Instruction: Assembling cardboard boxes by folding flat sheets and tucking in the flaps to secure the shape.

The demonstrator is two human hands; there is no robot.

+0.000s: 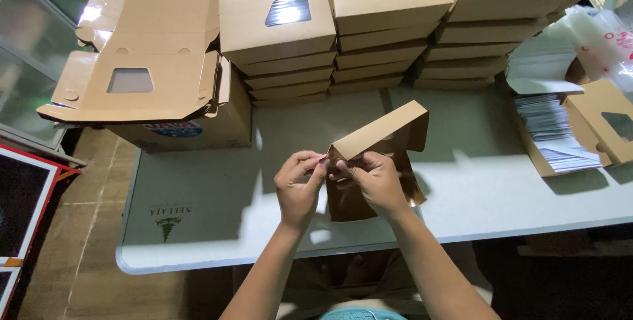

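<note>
Item in hand: one brown cardboard box blank (376,161), half folded, held just above the near middle of the pale grey desk (217,194). One end wall stands up; the lower flaps hang loose, so this box looks only partly formed.

Left hand (300,188): fingers pinching a corner tab of the blank.
Right hand (376,181): fingers pressed on the same corner from the other side.

Done, by appearance: stacks of closed brown window-lid boxes (389,23) at the far edge of the desk.

Left to do, by appearance: flat unfolded window blanks (138,76) on a carton at the far left of the desk; white paper sheets in an open tray (554,135) to its right.
</note>
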